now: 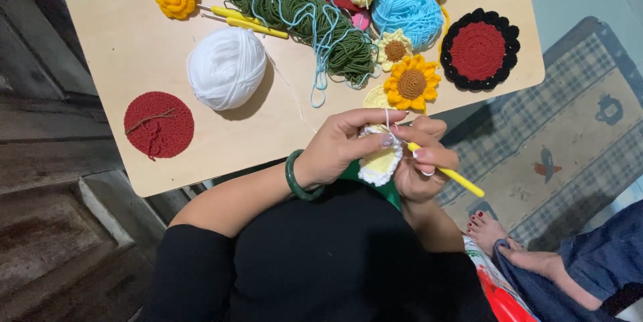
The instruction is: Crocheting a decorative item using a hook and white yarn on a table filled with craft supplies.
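Left hand [345,144] pinches crochet piece [380,165]; right hand [425,165] grips hook [455,178].

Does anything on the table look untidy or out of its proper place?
Mostly the green yarn: it lies loose and tangled with a light blue strand, not wound like the white ball. The red round piece has loose thread ends on top.

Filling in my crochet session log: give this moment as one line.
left hand: holds white-and-yellow crochet piece | right hand: holds yellow crochet hook | white yarn ball: on table
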